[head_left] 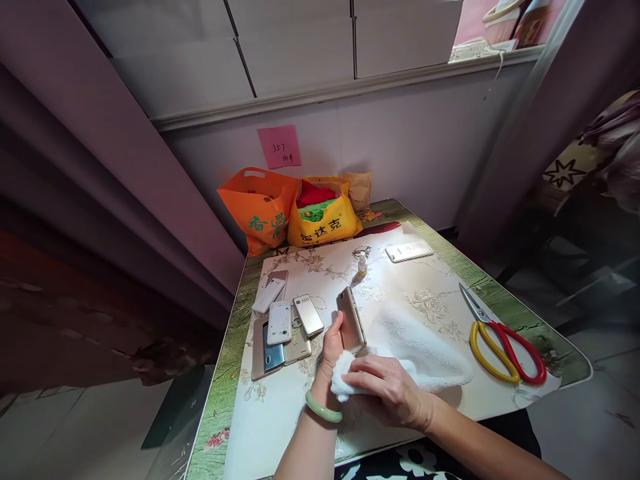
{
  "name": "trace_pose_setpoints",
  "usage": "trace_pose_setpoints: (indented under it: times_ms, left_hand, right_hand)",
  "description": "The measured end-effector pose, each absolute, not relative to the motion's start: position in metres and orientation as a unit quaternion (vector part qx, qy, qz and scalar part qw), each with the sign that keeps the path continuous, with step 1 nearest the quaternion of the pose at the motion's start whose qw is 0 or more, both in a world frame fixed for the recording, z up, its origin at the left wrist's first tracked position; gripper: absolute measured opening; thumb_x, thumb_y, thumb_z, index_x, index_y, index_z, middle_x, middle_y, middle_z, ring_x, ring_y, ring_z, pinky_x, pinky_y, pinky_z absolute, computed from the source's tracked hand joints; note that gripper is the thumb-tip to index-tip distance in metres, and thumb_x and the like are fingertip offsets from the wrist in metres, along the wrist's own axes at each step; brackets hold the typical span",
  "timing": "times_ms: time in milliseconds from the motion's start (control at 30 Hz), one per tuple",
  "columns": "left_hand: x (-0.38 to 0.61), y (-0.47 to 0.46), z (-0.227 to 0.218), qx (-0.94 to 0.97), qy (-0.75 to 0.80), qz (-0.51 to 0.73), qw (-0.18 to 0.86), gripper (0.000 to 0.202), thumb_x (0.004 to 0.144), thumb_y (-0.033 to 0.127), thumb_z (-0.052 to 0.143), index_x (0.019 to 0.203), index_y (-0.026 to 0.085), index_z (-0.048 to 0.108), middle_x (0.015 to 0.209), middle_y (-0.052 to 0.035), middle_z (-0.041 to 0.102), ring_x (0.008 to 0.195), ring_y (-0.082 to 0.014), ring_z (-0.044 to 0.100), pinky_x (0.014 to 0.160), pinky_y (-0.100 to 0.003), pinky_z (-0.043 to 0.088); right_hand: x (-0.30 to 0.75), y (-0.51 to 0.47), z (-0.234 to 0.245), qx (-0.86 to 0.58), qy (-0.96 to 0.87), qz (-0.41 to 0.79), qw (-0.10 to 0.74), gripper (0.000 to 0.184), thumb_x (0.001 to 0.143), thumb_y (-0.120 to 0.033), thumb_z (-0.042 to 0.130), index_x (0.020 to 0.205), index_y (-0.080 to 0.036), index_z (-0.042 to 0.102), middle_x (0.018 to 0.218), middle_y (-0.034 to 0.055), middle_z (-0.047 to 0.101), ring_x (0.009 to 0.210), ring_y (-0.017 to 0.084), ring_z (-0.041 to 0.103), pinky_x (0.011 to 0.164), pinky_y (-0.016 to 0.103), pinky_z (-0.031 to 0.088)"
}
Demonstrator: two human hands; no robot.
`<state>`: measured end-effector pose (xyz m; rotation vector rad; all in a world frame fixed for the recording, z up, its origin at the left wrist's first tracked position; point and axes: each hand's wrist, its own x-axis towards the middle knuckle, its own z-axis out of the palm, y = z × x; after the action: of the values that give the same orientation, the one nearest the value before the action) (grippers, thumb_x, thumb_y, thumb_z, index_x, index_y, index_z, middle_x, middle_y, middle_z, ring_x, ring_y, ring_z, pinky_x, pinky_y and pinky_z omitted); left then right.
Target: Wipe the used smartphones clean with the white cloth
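My left hand [331, 347], with a green bangle [323, 408] on the wrist, is closed round the lower end of a gold-backed phone [351, 319] and holds it tilted up above the table. My right hand [387, 390] is closed on a bunched corner of a white towel [420, 343], pressed against the bottom of the phone. The remainder of the towel lies spread on the table to the right.
A pile of several phones [281, 327] lies left of my hands. A small dropper bottle [362, 263] and a white phone [409, 250] sit further back. Red-and-yellow scissors [503, 340] lie at the right. Orange [260, 208] and yellow bags [323, 215] stand against the wall.
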<state>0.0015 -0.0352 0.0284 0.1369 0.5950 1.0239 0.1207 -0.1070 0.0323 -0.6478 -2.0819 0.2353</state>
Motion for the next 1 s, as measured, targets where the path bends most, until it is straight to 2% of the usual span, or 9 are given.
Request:
trace_pose_setpoints:
  times_ms: [67, 133, 233, 367, 467, 633, 833, 933, 1000]
  left_hand:
    - [0.003, -0.036, 0.028, 0.055, 0.270, 0.499, 0.821, 0.033, 0.082, 0.043, 0.073, 0.100, 0.015, 0.072, 0.088, -0.0083, 0.076, 0.077, -0.0235, 0.070, 0.072, -0.034, 0.055]
    - [0.003, -0.036, 0.025, 0.053, 0.283, 0.512, 0.810, 0.027, 0.082, 0.036, 0.073, 0.098, 0.014, 0.072, 0.087, -0.0071, 0.076, 0.075, -0.0208, 0.069, 0.072, -0.031, 0.054]
    - [0.001, -0.036, 0.021, 0.068, 0.306, 0.474, 0.823, 0.025, 0.082, 0.037, 0.073, 0.087, 0.013, 0.070, 0.076, -0.0048, 0.071, 0.063, -0.0157, 0.065, 0.066, -0.027, 0.052]
    - [-0.003, -0.037, 0.020, 0.092, 0.331, 0.414, 0.843, 0.027, 0.080, 0.039, 0.075, 0.077, 0.014, 0.066, 0.062, -0.0008, 0.063, 0.052, -0.0113, 0.056, 0.053, -0.022, 0.046]
    - [-0.003, -0.037, 0.021, 0.113, 0.356, 0.430, 0.822, 0.017, 0.082, 0.032, 0.074, 0.082, 0.016, 0.069, 0.060, 0.0011, 0.063, 0.049, -0.0106, 0.054, 0.049, -0.022, 0.043]
    - [-0.003, -0.039, 0.022, 0.111, 0.378, 0.380, 0.837, 0.024, 0.084, 0.035, 0.072, 0.092, 0.013, 0.071, 0.063, -0.0032, 0.068, 0.048, -0.0139, 0.059, 0.049, -0.024, 0.046]
    - [0.000, -0.038, 0.022, 0.105, 0.363, 0.434, 0.818, 0.016, 0.082, 0.027, 0.072, 0.091, 0.014, 0.072, 0.072, -0.0036, 0.072, 0.058, -0.0150, 0.065, 0.060, -0.025, 0.052]
    - [0.001, -0.037, 0.024, 0.097, 0.363, 0.453, 0.809, 0.016, 0.080, 0.028, 0.074, 0.075, 0.014, 0.067, 0.062, 0.0002, 0.067, 0.051, -0.0112, 0.058, 0.053, -0.023, 0.047]
    - [0.001, -0.038, 0.028, 0.092, 0.355, 0.456, 0.811, 0.021, 0.079, 0.032, 0.075, 0.073, 0.014, 0.066, 0.062, 0.0005, 0.065, 0.051, -0.0111, 0.057, 0.053, -0.022, 0.047]
  right_hand:
    - [0.130, -0.107, 0.041, -0.253, -0.831, 0.110, 0.484, 0.029, 0.096, -0.021, 0.056, 0.124, -0.019, 0.063, 0.100, 0.0095, 0.070, 0.082, 0.018, 0.067, 0.070, 0.029, 0.056]
    - [0.140, -0.104, 0.047, -0.291, -0.804, 0.109, 0.508, 0.033, 0.094, -0.019, 0.060, 0.127, -0.019, 0.062, 0.105, 0.0109, 0.068, 0.089, 0.019, 0.067, 0.076, 0.030, 0.057]
    - [0.149, -0.094, 0.050, -0.362, -0.778, 0.127, 0.498, 0.031, 0.093, -0.020, 0.062, 0.124, -0.022, 0.065, 0.110, 0.0108, 0.066, 0.098, 0.021, 0.067, 0.082, 0.031, 0.058]
    - [0.151, -0.080, 0.046, -0.408, -0.763, 0.138, 0.482, 0.024, 0.095, -0.027, 0.062, 0.118, -0.025, 0.068, 0.111, 0.0095, 0.066, 0.098, 0.020, 0.068, 0.083, 0.030, 0.058]
    - [0.154, -0.063, 0.045, -0.467, -0.717, 0.123, 0.502, 0.021, 0.096, -0.031, 0.063, 0.114, -0.024, 0.070, 0.109, 0.0095, 0.066, 0.094, 0.019, 0.069, 0.083, 0.031, 0.058]
    - [0.165, -0.033, 0.048, -0.529, -0.655, 0.102, 0.530, 0.020, 0.094, -0.037, 0.065, 0.105, -0.024, 0.073, 0.103, 0.0074, 0.069, 0.094, 0.021, 0.069, 0.085, 0.032, 0.058]
    - [0.155, -0.053, 0.040, -0.519, -0.662, 0.092, 0.533, 0.021, 0.095, -0.032, 0.063, 0.112, -0.024, 0.072, 0.105, 0.0083, 0.067, 0.094, 0.021, 0.069, 0.082, 0.032, 0.058]
    - [0.143, -0.079, 0.038, -0.468, -0.700, 0.122, 0.525, 0.024, 0.095, -0.025, 0.061, 0.117, -0.024, 0.069, 0.105, 0.0086, 0.066, 0.091, 0.021, 0.069, 0.079, 0.031, 0.059]
    - [0.139, -0.093, 0.041, -0.426, -0.727, 0.140, 0.519, 0.027, 0.093, -0.023, 0.060, 0.119, -0.024, 0.067, 0.105, 0.0089, 0.066, 0.090, 0.021, 0.069, 0.077, 0.032, 0.059]
